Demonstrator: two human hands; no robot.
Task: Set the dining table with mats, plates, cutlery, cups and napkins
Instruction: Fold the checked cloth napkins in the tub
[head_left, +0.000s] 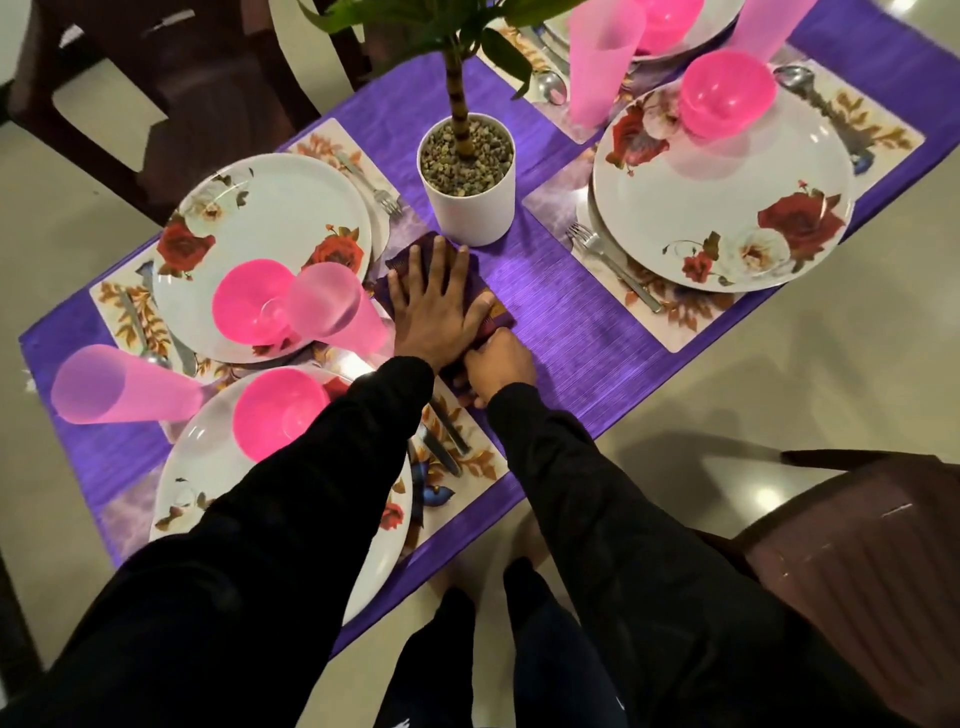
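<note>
A dark purple patterned napkin (500, 317) lies on the purple tablecloth (571, 322) just in front of the white plant pot. My left hand (436, 306) presses flat on it with straight, spread fingers. My right hand (498, 366) pinches the napkin's near edge with curled fingers. Floral plates (727, 208) with pink bowls (727, 93) sit on floral mats (675, 322). Pink cups (332, 306) stand by the plates. Forks (613, 265) and spoons lie beside them.
A white pot (467, 208) of pebbles with a green plant stands mid-table, touching the napkin's far corner. Dark chairs stand at the far left (156, 104) and near right (857, 545). A pink cup (124, 387) leans over the table's left edge. Pale floor tiles surround the table.
</note>
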